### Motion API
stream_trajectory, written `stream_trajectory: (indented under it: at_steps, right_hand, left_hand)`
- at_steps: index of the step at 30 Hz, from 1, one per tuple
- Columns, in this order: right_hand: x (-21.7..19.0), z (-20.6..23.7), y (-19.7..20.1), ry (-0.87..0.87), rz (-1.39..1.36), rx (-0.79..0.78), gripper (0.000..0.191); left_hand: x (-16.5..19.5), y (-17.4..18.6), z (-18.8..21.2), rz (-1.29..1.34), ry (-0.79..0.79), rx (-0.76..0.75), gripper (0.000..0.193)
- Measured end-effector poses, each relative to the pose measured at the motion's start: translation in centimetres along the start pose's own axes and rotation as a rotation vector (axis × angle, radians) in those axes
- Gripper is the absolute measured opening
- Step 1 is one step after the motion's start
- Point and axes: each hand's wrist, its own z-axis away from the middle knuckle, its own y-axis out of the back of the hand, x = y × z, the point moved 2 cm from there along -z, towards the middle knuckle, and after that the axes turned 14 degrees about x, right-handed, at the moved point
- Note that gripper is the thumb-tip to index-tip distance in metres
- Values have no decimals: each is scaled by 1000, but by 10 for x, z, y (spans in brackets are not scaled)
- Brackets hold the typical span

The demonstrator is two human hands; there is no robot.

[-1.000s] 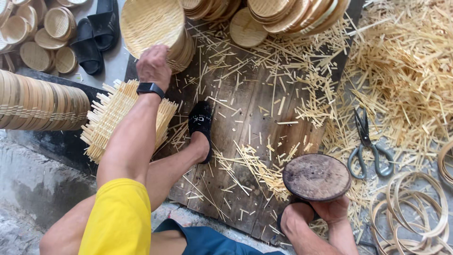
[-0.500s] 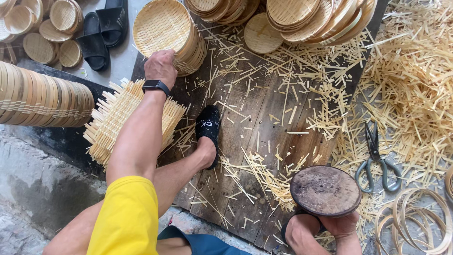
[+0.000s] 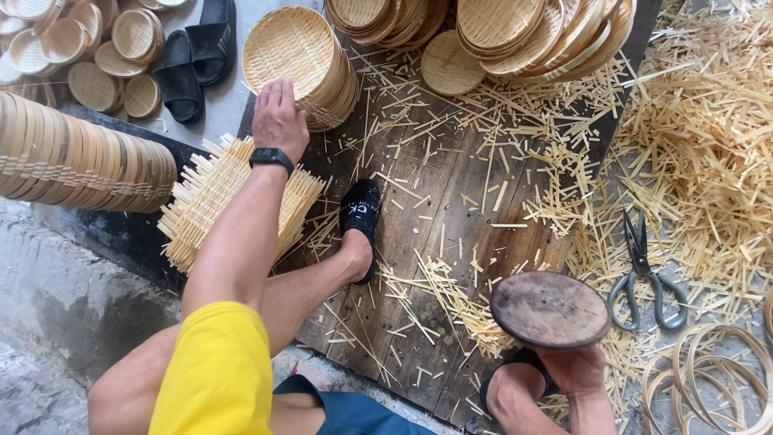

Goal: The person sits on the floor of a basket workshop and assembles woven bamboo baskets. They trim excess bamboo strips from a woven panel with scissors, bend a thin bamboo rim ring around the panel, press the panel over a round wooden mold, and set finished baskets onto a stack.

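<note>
My left hand [image 3: 279, 119] reaches forward, with a black watch on its wrist. Its fingers rest on the near edge of a stack of round woven bamboo trays [image 3: 299, 60]. Just below that arm lies a square woven bamboo mat [image 3: 208, 199] with loose strip ends. My right hand [image 3: 573, 371] grips a dark round wooden disc [image 3: 549, 308] by its near edge, low at the right, above my foot. My other foot in a black slipper [image 3: 360, 212] rests on the dark wooden board [image 3: 435, 209].
Bamboo offcuts litter the board and pile up at right [image 3: 700, 137]. Scissors [image 3: 644, 270] lie right of the disc, bamboo hoops [image 3: 708, 379] below them. More tray stacks stand at the top [image 3: 531, 32] and left [image 3: 80, 157]. Black sandals [image 3: 189, 60] sit top left.
My left hand has stayed on the tray stack's edge. The view has shifted slightly, so everything sits a little lower in frame. The disc stays in my right hand.
</note>
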Motion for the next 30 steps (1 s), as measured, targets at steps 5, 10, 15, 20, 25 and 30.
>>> stream_trajectory:
  at_steps: [5,10,15,20,25,30]
  right_hand:
    - [7,-42,-40,112,3,-354,96]
    - [25,-80,-57,117,201,103,55]
    - [14,-45,-45,91,455,304,38]
    - [-1,-10,-32,138,469,123,31]
    - [23,-28,-42,214,417,171,14]
    - [36,-36,-56,126,527,181,24]
  left_hand:
    - [7,47,40,-31,129,-439,79]
    - [0,63,99,-347,533,-1106,119]
    - [-41,58,124,-112,569,-1035,42]
    - [-73,66,109,-35,440,-992,22]
    - [-67,96,77,-98,356,-700,23]
    - [3,76,90,36,514,-893,88]
